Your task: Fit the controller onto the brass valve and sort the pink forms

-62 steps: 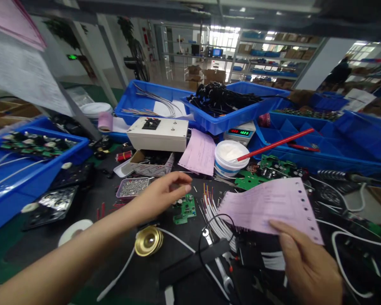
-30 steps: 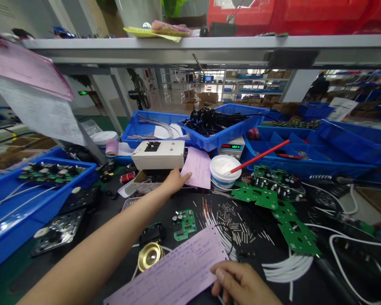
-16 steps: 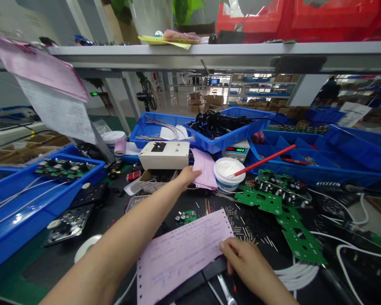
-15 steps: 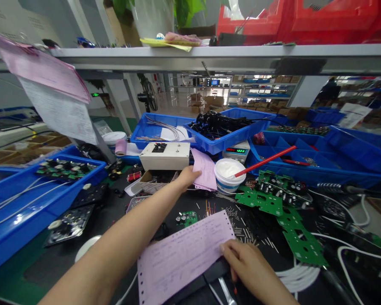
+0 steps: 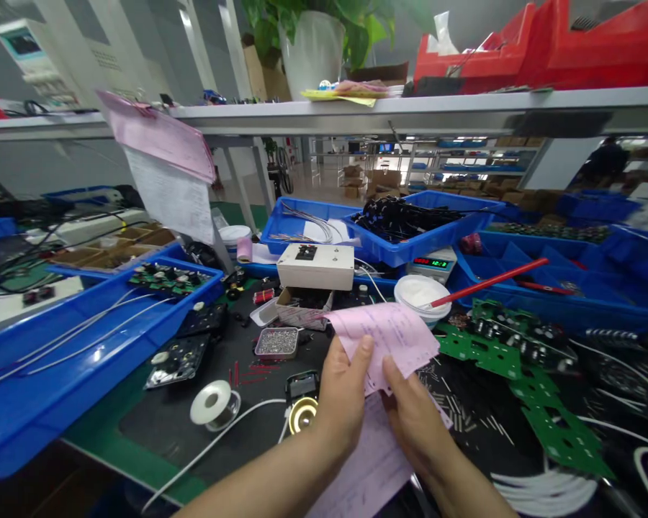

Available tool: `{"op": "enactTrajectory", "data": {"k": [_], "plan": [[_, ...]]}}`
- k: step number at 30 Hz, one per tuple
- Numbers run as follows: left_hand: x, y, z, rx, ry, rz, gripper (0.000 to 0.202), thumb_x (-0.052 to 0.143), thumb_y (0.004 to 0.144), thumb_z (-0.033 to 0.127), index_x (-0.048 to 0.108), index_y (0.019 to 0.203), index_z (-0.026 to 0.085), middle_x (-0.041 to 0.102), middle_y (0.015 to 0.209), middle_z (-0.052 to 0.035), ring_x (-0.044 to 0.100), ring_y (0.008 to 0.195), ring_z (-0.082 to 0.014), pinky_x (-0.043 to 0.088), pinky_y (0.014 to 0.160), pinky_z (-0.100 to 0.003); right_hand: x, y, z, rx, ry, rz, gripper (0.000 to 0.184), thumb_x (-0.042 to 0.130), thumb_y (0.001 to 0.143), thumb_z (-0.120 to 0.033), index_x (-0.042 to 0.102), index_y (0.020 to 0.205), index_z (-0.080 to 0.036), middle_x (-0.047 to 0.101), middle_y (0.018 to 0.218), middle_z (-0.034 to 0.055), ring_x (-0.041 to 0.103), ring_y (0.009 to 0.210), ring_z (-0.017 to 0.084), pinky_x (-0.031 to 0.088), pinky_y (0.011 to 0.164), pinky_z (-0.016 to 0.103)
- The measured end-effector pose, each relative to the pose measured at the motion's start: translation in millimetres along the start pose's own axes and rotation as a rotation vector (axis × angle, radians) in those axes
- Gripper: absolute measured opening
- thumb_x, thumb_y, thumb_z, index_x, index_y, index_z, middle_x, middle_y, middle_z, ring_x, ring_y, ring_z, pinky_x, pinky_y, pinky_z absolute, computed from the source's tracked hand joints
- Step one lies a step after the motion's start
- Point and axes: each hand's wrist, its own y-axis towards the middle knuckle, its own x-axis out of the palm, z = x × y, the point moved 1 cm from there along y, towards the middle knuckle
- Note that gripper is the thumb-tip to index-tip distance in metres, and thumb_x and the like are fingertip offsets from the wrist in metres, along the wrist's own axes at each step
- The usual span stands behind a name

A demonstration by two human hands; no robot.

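Black matting (image 5: 162,435) covered much of the green-topped workbench. Nearest, two hands met over pink paper sheets (image 5: 386,334): the left hand (image 5: 340,388) pinched the upper sheet between thumb and fingers, while the right hand (image 5: 415,406) gripped the papers from their right side, though exactly which sheets it held could not be made out. White cables (image 5: 551,491) lay at near right, with green circuit boards (image 5: 564,424) just beyond. Left of the hands sat a gold-coloured cup-shaped part (image 5: 303,415), a wire spool (image 5: 212,404) and, farther, a small tray of metal parts (image 5: 277,342). Past the sheets stood a white tub (image 5: 417,293) with a red stick (image 5: 491,282) leaning over its rim; left of it was a white switch box (image 5: 316,267). Farther still, a blue tray (image 5: 397,252) held black cables (image 5: 397,216), and a grey shelf (image 5: 302,112) above bore a potted plant (image 5: 313,54) and red bins (image 5: 605,61).
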Motion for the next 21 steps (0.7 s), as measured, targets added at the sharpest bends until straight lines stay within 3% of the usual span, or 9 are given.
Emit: {"op": "enactTrajectory", "data": {"k": [3, 5, 9, 13, 16, 21], "plan": [[-14.9, 2, 7, -0.065, -0.055, -0.033, 0.034, 0.061, 0.080, 0.026, 0.053, 0.112, 0.019, 0.062, 0.114, -0.0070, 0.055, 0.108, -0.0214, 0.044, 0.093, -0.033, 1, 14, 2, -0.011, 0.073, 0.161, 0.060, 0.054, 0.080, -0.048, 0.040, 0.132, -0.021, 0.053, 0.128, 0.0090, 0.046, 0.120, 0.023, 0.032, 0.105, 0.042], [-33.8, 11, 19, -0.080, -0.082, 0.007, 0.034, 0.059, 0.081, 0.028, 0.054, 0.113, 0.019, 0.062, 0.114, -0.0068, 0.056, 0.106, -0.0204, 0.046, 0.089, -0.031, -11, 19, 1, 0.018, 0.026, 0.115, 0.056, 0.057, 0.079, -0.046, 0.048, 0.126, -0.018, 0.058, 0.122, 0.0092, 0.052, 0.114, 0.024, 0.036, 0.102, 0.041], [-83.1, 30, 46, -0.042, -0.014, 0.295, 0.032, 0.064, 0.075, 0.021, 0.058, 0.107, 0.017, 0.066, 0.104, -0.0055, 0.060, 0.097, -0.0184, 0.051, 0.080, -0.026, -41, 19, -4, 0.182, -0.229, -0.089, 0.047, 0.059, 0.077, -0.047, 0.062, 0.110, -0.014, 0.068, 0.103, 0.0094, 0.061, 0.095, 0.024, 0.045, 0.089, 0.039], [-118.7, 29, 56, -0.113, 0.256, 0.257, 0.039, 0.071, 0.068, 0.019, 0.058, 0.104, 0.013, 0.069, 0.088, -0.0059, 0.065, 0.076, -0.0177, 0.052, 0.062, -0.023, -58, 19, -5, 0.250, -0.340, -0.099, 0.047, 0.062, 0.075, -0.046, 0.063, 0.108, -0.012, 0.071, 0.092, 0.0085, 0.064, 0.081, 0.022, 0.049, 0.077, 0.035], [-128.9, 20, 54, -0.124, 0.329, 0.263, 0.040, 0.073, 0.065, 0.023, 0.058, 0.101, 0.012, 0.069, 0.084, -0.0057, 0.065, 0.072, -0.0181, 0.053, 0.065, -0.026, -61, 20, 0, 0.306, -0.224, -0.046, 0.049, 0.064, 0.074, -0.045, 0.061, 0.111, -0.013, 0.070, 0.094, 0.0094, 0.065, 0.080, 0.023, 0.051, 0.075, 0.036], [-128.8, 16, 48, -0.100, 0.337, 0.230, 0.038, 0.071, 0.068, 0.028, 0.056, 0.100, 0.014, 0.068, 0.087, -0.0050, 0.065, 0.074, -0.0177, 0.052, 0.070, -0.028, -61, 19, 6, 0.363, -0.069, 0.014, 0.045, 0.069, 0.071, -0.040, 0.063, 0.107, -0.014, 0.070, 0.096, 0.0110, 0.065, 0.085, 0.025, 0.052, 0.077, 0.039]]}}
